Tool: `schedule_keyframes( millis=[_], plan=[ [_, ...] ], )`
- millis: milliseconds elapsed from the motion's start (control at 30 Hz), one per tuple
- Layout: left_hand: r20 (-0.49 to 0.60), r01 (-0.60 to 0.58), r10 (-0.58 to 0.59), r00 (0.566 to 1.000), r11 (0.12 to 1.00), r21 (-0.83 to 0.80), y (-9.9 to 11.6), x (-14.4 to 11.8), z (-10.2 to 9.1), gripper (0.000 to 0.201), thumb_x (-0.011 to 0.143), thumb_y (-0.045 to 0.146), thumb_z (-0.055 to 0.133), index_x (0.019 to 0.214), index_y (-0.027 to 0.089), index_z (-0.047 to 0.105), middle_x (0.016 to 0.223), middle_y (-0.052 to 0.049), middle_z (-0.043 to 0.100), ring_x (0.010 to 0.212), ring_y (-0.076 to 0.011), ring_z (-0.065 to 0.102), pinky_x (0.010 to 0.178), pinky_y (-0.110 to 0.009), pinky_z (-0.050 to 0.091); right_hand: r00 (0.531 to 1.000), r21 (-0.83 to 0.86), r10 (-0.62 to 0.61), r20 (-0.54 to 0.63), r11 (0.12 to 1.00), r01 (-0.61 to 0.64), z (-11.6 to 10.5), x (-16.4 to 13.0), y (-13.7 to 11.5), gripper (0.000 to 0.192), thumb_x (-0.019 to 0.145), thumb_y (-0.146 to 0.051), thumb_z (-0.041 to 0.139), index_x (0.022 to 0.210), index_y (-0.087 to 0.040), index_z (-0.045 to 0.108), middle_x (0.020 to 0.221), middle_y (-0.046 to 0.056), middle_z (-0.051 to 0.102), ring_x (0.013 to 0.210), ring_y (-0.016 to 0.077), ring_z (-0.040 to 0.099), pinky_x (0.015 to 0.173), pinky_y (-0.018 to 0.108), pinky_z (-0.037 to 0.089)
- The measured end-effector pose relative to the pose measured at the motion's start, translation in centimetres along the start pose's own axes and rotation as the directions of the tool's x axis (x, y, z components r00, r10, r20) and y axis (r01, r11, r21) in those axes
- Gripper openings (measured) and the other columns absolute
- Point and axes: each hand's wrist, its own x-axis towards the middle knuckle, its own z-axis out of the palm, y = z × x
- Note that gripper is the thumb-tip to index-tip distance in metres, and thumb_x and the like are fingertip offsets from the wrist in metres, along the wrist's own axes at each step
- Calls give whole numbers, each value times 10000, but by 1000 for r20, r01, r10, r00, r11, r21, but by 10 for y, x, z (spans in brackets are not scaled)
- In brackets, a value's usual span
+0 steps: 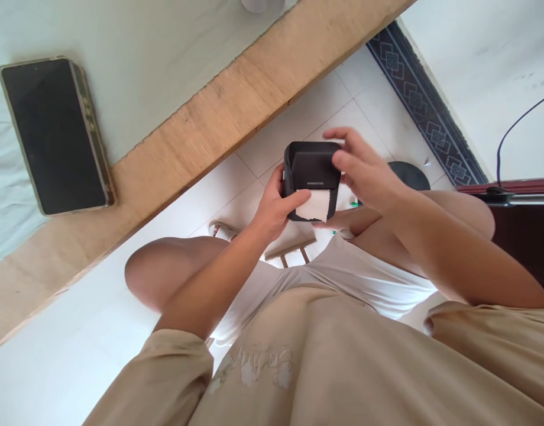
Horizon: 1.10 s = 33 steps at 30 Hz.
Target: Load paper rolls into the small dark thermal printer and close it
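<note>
A small black label printer [310,168] is held over my lap, with a strip of white paper [315,205] coming out of its lower side. My left hand [273,208] grips the printer from its left side, thumb lying across the front beside the paper. My right hand [365,171] is on the printer's right side, fingers curled over its top right corner, thumb near the paper's edge. Both forearms reach in from the bottom of the view, above my knees and white shorts.
A wooden table edge [201,133] runs diagonally across the upper left, with a pale green surface behind it. A black phone [54,136] in a clear case lies on that surface. White floor tiles, a patterned border strip [425,109] and a black cable [515,127] show at the right.
</note>
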Motion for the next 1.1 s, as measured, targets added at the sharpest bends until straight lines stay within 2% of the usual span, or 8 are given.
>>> schedule_keyframes(
  millis=[133, 500, 567, 633, 700, 833, 933, 1100],
  plan=[
    [-33, -54, 54, 998, 999, 2, 4, -8, -2, 705, 730, 545, 1017, 1276, 254, 681, 1307, -78, 768, 1365, -362, 715, 1140, -465, 596, 967, 235, 114, 228, 957, -169, 13, -10, -5, 861, 868, -631, 843, 1560, -352, 412, 1320, 71, 742, 1041, 238, 792, 774, 400, 703],
    [-59, -197, 276, 959, 803, 563, 80, -58, -27, 369, 849, 502, 925, 1069, 232, 803, 939, -40, 758, 1095, -320, 756, 948, -394, 567, 982, 369, 94, 167, 917, -150, 28, -42, -53, 753, 877, -361, 811, 1515, -396, 414, 1274, 39, 723, 914, 210, 758, 683, 351, 674],
    [-57, -330, 556, 829, 571, 752, 109, -67, -42, 210, 905, 427, 853, 1045, 274, 814, 850, -3, 739, 838, -226, 702, 785, -362, 528, 983, 353, 114, 144, 922, -159, 25, -44, -60, 744, 872, -331, 811, 1512, -406, 441, 1236, 33, 717, 932, 222, 759, 698, 364, 680],
    [-77, -339, 826, 558, 312, 887, 137, -67, -58, 49, 921, 303, 771, 964, 281, 775, 755, 21, 659, 713, -187, 595, 738, -360, 489, 984, 319, 127, 128, 934, -162, 22, -41, -60, 722, 876, -310, 805, 1506, -415, 469, 1208, 28, 716, 902, 219, 754, 659, 354, 668],
    [-148, -64, 917, 372, 184, 981, 162, -60, -70, 97, 874, 194, 755, 921, 264, 706, 777, 10, 632, 907, -224, 634, 979, -401, 523, 984, 284, 113, 136, 947, -148, 23, -36, -56, 703, 866, -305, 821, 1484, -413, 504, 1202, 28, 724, 862, 208, 744, 596, 326, 638],
    [-428, 459, 739, 521, 180, 870, 195, -49, -77, 684, 740, 193, 879, 1387, 258, 666, 1538, -118, 628, 1525, -402, 480, 1336, -596, 320, 983, 258, 66, 174, 960, -110, 31, -31, -47, 650, 848, -345, 829, 1439, -367, 558, 1160, 33, 746, 794, 198, 735, 541, 311, 618],
    [-492, 500, 615, 616, 178, 848, 203, -48, -72, 837, 740, 198, 866, 1537, 252, 617, 1620, -154, 578, 1506, -441, 515, 1315, -622, 364, 975, 241, 82, 208, 961, -133, 39, -34, -43, 630, 846, -362, 802, 1436, -346, 581, 1147, 34, 753, 753, 190, 731, 561, 319, 639],
    [-439, 496, 650, 621, 108, 862, 199, -44, -67, 837, 790, 173, 783, 1612, 209, 631, 1586, -172, 599, 1491, -421, 572, 1307, -580, 420, 963, 187, 150, 226, 963, -194, 48, -41, -46, 638, 812, -404, 807, 1422, -321, 637, 1120, 39, 745, 757, 173, 713, 578, 281, 620]
  ],
)
